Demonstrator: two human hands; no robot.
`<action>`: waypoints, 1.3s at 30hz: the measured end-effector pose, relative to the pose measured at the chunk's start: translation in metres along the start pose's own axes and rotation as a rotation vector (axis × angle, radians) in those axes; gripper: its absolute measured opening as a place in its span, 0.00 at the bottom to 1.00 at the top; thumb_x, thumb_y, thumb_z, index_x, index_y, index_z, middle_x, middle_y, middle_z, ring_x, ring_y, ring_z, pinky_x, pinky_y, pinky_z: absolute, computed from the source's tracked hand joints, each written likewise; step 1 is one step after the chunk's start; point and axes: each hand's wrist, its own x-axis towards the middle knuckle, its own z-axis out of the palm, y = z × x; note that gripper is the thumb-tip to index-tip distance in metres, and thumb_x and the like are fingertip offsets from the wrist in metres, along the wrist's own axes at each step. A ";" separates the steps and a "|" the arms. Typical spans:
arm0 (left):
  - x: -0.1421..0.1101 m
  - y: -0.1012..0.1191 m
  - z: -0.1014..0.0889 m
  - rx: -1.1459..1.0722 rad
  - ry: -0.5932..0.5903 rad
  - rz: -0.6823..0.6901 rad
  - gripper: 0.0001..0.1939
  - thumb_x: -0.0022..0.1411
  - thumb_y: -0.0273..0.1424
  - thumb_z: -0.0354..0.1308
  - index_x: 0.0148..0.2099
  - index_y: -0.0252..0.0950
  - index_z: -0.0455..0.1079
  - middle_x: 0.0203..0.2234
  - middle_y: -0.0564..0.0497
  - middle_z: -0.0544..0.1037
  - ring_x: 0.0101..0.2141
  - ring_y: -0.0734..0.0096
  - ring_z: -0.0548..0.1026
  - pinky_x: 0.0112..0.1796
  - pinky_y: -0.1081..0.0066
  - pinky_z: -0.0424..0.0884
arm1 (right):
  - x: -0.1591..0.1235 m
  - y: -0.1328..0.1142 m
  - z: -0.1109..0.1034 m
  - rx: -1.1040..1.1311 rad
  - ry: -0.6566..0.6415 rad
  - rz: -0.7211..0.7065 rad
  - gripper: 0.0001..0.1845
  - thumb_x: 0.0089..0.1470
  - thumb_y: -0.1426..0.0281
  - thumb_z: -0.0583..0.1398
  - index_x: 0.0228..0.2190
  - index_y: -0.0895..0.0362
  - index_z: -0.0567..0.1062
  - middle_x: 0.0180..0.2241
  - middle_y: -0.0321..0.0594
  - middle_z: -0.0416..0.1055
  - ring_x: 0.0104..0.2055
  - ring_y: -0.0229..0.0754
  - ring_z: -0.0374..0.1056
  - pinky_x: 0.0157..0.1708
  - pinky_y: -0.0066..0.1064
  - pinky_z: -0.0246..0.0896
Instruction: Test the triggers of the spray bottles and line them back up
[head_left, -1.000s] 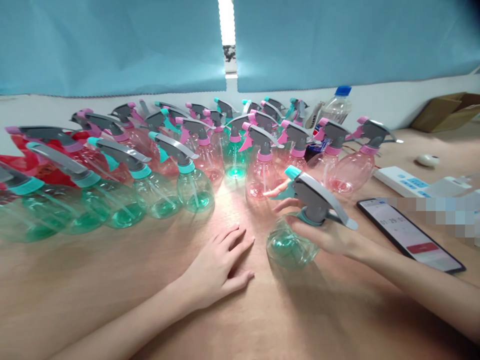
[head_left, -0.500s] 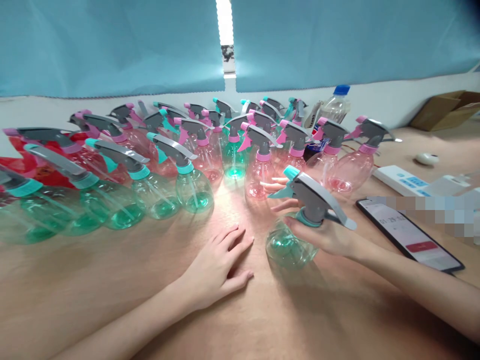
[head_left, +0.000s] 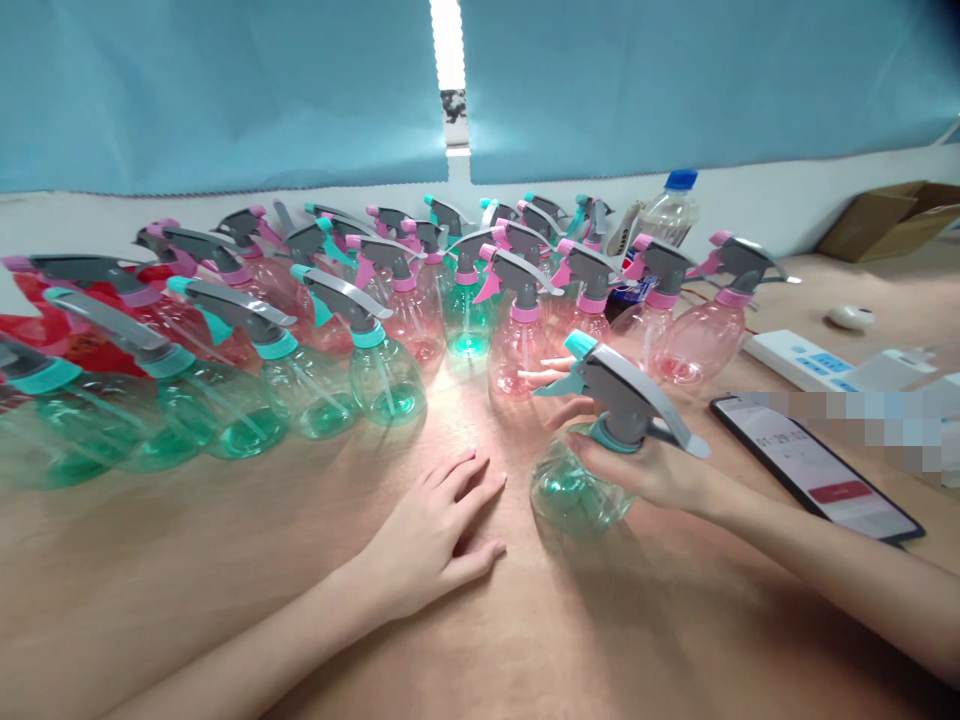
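My right hand [head_left: 652, 475] is wrapped round the neck of a green spray bottle [head_left: 574, 495] with a grey and turquoise trigger head, its base on the table. The thumb lies across the near side; some fingers stretch out behind the bottle. My left hand [head_left: 439, 535] rests flat on the table to the left of it, fingers apart and holding nothing. A row of green spray bottles [head_left: 386, 395] runs along the left. Behind stand several pink spray bottles [head_left: 517, 350] with grey and pink heads.
To the right lie a phone [head_left: 817, 470] with a timer on its screen, a white power strip [head_left: 799, 360] and a small white object [head_left: 850, 317]. A cardboard box [head_left: 885, 220] and a blue-capped bottle [head_left: 671, 210] stand at the back. Red plastic [head_left: 82, 345] shows at left.
Hardly anything differs. The whole view shifts very slightly to the left; both hands and the held bottle keep their places on the table.
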 end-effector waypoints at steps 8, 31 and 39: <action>0.000 0.000 0.000 0.018 -0.008 -0.003 0.28 0.65 0.40 0.54 0.64 0.37 0.58 0.61 0.38 0.62 0.61 0.48 0.58 0.56 0.49 0.60 | 0.001 0.000 0.000 0.001 0.007 -0.005 0.29 0.48 0.77 0.55 0.53 0.49 0.68 0.38 0.38 0.76 0.35 0.42 0.75 0.37 0.34 0.73; 0.001 0.000 -0.002 0.023 -0.023 -0.002 0.29 0.65 0.40 0.54 0.64 0.35 0.58 0.61 0.37 0.61 0.61 0.47 0.57 0.56 0.50 0.59 | -0.002 0.002 0.000 -0.078 0.079 -0.036 0.14 0.47 0.75 0.56 0.37 0.50 0.72 0.36 0.39 0.73 0.37 0.44 0.72 0.34 0.36 0.72; 0.000 0.001 -0.001 0.028 -0.021 0.001 0.28 0.65 0.40 0.55 0.64 0.35 0.59 0.61 0.37 0.62 0.61 0.47 0.57 0.56 0.49 0.60 | -0.001 0.000 -0.001 -0.117 0.070 -0.071 0.08 0.48 0.76 0.56 0.29 0.50 0.70 0.26 0.36 0.70 0.41 0.47 0.73 0.41 0.40 0.72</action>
